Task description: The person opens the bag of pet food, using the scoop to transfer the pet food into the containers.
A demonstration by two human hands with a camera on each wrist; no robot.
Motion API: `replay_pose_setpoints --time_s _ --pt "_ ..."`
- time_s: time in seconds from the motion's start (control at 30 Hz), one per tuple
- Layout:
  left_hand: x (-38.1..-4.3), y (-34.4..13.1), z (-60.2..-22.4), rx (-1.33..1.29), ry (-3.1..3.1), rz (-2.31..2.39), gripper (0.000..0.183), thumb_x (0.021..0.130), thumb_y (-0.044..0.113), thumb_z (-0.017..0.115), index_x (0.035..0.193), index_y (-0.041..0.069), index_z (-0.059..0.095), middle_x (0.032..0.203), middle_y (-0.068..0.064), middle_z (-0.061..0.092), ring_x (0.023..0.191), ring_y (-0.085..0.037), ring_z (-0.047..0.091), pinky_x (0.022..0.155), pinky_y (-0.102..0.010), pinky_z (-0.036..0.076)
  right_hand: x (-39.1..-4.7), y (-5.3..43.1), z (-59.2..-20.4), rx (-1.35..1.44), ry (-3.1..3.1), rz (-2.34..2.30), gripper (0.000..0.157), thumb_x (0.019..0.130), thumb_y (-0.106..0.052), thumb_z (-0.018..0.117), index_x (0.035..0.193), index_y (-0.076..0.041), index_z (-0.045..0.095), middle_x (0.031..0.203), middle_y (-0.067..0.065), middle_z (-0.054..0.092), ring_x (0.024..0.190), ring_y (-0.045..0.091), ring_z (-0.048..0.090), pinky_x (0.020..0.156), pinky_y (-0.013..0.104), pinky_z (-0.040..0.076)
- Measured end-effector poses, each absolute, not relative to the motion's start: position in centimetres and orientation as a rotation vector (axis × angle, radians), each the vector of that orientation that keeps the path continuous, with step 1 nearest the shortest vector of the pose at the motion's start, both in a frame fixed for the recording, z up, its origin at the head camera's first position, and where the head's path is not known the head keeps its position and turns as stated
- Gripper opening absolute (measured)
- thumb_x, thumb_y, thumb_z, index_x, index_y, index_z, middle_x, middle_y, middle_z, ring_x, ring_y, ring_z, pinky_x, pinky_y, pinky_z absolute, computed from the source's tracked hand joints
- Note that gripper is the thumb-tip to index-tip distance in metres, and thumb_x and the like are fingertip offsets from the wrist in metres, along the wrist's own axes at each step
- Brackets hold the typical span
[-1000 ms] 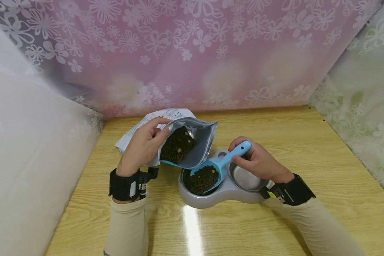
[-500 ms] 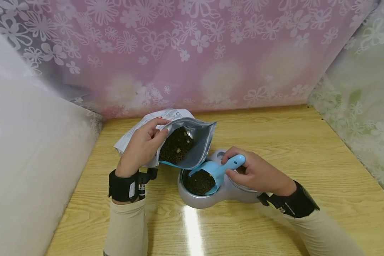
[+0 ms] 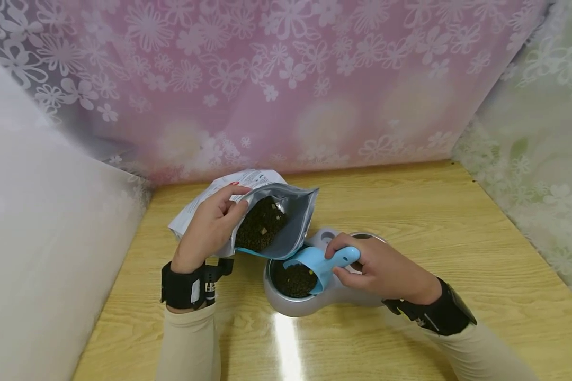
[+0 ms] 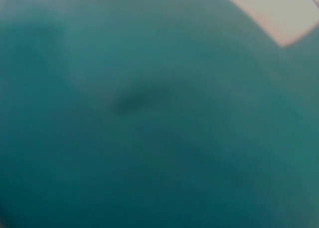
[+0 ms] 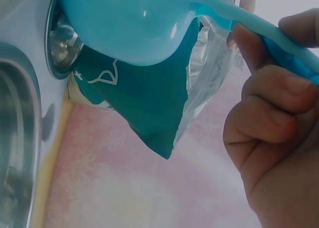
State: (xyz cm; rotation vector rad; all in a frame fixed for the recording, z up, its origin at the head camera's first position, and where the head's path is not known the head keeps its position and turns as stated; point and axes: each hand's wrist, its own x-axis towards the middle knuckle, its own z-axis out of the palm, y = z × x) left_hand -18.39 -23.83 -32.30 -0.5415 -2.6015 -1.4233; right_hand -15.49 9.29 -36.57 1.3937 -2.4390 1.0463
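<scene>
My left hand (image 3: 209,227) grips the near edge of an open pet food bag (image 3: 293,227), whose silver-lined mouth faces me with dark brown kibble (image 3: 262,227) inside. With thumb and fingers, my right hand (image 3: 386,267) holds the handle of a light blue scoop (image 3: 314,262). The scoop is tipped down over the left bowl of a grey double pet feeder (image 3: 286,307); kibble lies in front of its mouth. In the right wrist view, the scoop's rounded underside (image 5: 129,23) hangs before the bag's teal side (image 5: 144,103). Blurred teal (image 4: 159,138) fills most of the left wrist view.
The feeder's right steel bowl (image 5: 20,138) is mostly behind my right hand in the head view. A wooden table (image 3: 410,201) lies under everything. Flowered pink cloth (image 3: 267,116) hangs behind, with a white wall (image 3: 52,211) at left and a pale flowered sheet at right.
My right hand has lowered the scoop's handle and moved slightly left, so the scoop tips steeply into the left bowl and its kibble has slid out. The left hand keeps its grip.
</scene>
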Motion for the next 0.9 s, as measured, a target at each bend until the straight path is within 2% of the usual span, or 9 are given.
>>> replay_pose_setpoints --time_s 0.2,0.4,0.63,0.9 --pt "-18.2 -23.9 -32.4 -0.566 -2.606 -1.400 0.037 0.101 0.039 0.049 0.134 0.024 0.054 0.061 -0.008 0.039 0.049 -0.022 0.027 0.048 -0.034 0.027 -15.3 9.0 -36.4 1.436 -2.391 0.971 0.029 0.086 -0.015 0.070 0.109 -0.023 0.056 0.071 -0.009 0.042 0.060 0.000 0.038 0.055 0.015 0.035" --pt "-18.4 -23.5 -32.5 -0.537 -2.616 -1.360 0.035 0.100 0.042 0.049 0.132 0.027 0.055 0.061 -0.007 0.038 0.049 -0.023 0.029 0.047 -0.033 0.027 -14.6 8.8 -36.4 1.488 -2.393 0.887 0.025 0.087 -0.017 0.067 0.110 -0.023 0.056 0.071 -0.016 0.043 0.061 0.000 0.042 0.057 0.013 0.035" --pt "-18.3 -23.5 -32.5 -0.541 -2.620 -1.348 0.035 0.101 0.041 0.049 0.132 0.028 0.054 0.061 -0.007 0.038 0.050 -0.022 0.029 0.050 -0.033 0.028 -14.1 8.5 -36.3 1.625 -2.348 0.844 0.022 0.092 -0.016 0.062 0.112 -0.021 0.057 0.093 -0.016 0.059 0.066 -0.001 0.051 0.065 0.013 0.041" --pt "-18.4 -23.5 -32.4 -0.541 -2.622 -1.332 0.036 0.100 0.042 0.049 0.132 0.026 0.055 0.061 -0.006 0.038 0.049 -0.023 0.030 0.049 -0.033 0.028 -14.2 9.1 -36.3 1.710 -2.390 0.890 0.027 0.093 -0.012 0.061 0.114 -0.027 0.055 0.094 -0.020 0.051 0.068 -0.003 0.046 0.064 0.013 0.037"
